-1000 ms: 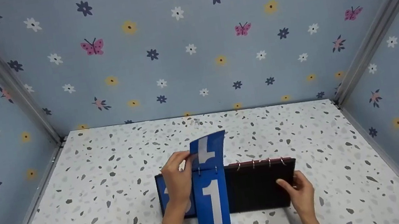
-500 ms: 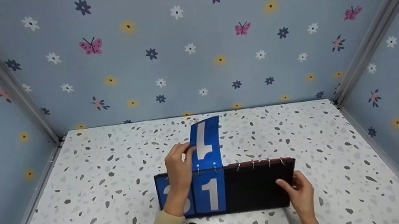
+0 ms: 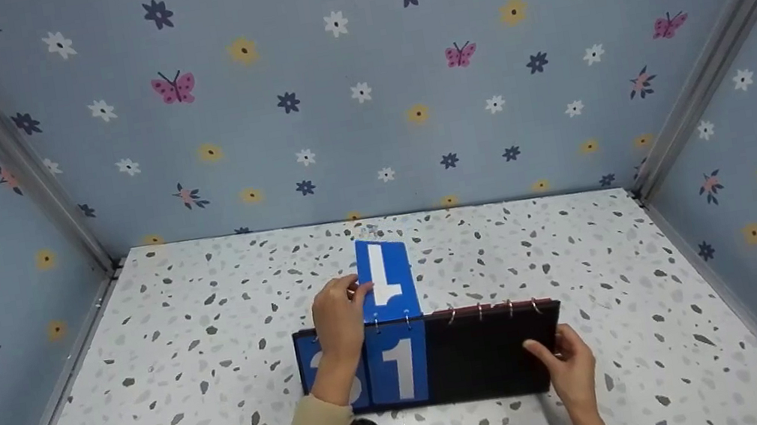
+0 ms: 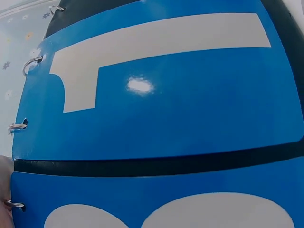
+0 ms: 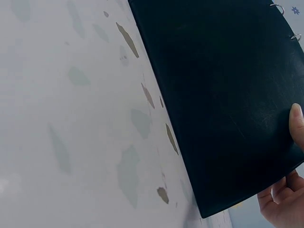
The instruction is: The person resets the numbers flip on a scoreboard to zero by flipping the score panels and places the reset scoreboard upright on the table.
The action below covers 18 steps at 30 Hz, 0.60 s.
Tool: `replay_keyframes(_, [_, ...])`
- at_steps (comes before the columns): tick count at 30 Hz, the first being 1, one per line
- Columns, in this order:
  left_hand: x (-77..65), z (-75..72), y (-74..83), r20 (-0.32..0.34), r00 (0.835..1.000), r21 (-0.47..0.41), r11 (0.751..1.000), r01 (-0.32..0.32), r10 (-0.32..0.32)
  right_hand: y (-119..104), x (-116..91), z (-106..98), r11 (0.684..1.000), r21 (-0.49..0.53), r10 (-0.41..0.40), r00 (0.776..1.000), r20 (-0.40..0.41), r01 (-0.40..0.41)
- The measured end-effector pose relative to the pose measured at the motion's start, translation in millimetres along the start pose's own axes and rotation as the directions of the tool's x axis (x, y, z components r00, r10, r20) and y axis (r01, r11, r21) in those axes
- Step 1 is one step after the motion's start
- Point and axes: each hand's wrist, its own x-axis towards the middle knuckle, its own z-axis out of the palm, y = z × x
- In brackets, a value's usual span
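Observation:
A black flip scoreboard [image 3: 485, 355] stands on the table, tilted back. My left hand [image 3: 337, 321] pinches the left edge of a raised blue card [image 3: 396, 263], whose white 1 appears upside down above the board's top edge. Below it, another blue card [image 3: 418, 366] with a white 1 lies against the board; this hanging card [image 4: 190, 104] fills much of the left wrist view. A further blue card [image 3: 313, 379] at the left is partly behind my left wrist. My right hand [image 3: 575, 367] grips the board's right end, thumb on the front and fingers behind.
Metal rings [image 3: 481, 311] run along the board's top edge, with dark red material showing behind its right half. The speckled white table [image 3: 182, 365] is enclosed by blue patterned panels [image 3: 360, 94] at the back and both sides.
The raised card has swung farther up and back over the rings, and its 1 now shows fully. The front 1 card has settled flat against the board. My right hand stays put.

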Motion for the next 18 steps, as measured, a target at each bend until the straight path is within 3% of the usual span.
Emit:
replay_keyframes(5, [-3.4,-2.6,-0.9,-0.063,0.996,-0.001,0.998,-0.066,0.066,12.0,1.7,0.8,1.000,0.016,-0.016,1.000,-0.004,0.016])
replay_keyframes(10, [-11.1,-7.2,0.1,-0.149,0.980,0.001,0.991,-0.137,0.135,59.1,9.9,2.8,0.989,0.073,-0.132,0.991,0.003,0.132])
replay_keyframes(12, [-16.2,-10.2,2.1,-0.172,0.974,-0.014,0.988,-0.153,0.149,60.2,10.0,2.7,0.985,0.089,-0.147,0.989,0.004,0.146])
replay_keyframes(18, [-38.2,-19.7,10.6,-0.227,0.966,-0.091,0.985,-0.145,0.121,39.3,6.1,2.3,0.995,0.063,-0.071,0.997,-0.014,0.071])
